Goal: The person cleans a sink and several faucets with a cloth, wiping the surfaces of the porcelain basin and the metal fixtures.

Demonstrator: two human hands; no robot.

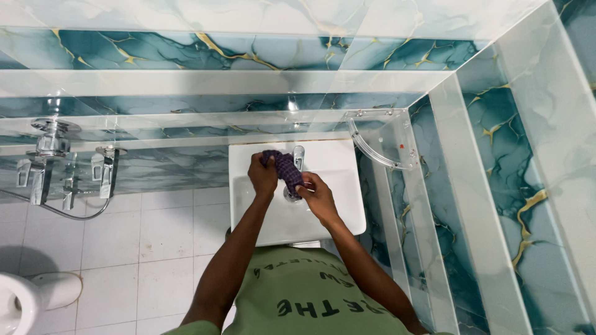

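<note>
Both my hands hold a dark purple checked cloth (285,170) over a white rectangular washbasin (335,205). My left hand (262,176) grips the cloth's upper end near the back of the basin. Its lower end is pinched by my right hand (317,193) above the drain. The cloth stretches between them, just left of the chrome tap (299,157) at the basin's back rim. My arms reach forward from a green shirt at the bottom of the view.
A clear corner shelf (382,149) is fixed to the teal marble-patterned wall right of the basin. Chrome shower valves and taps (53,162) hang on the left wall. A white toilet (28,298) sits at the lower left on white floor tiles.
</note>
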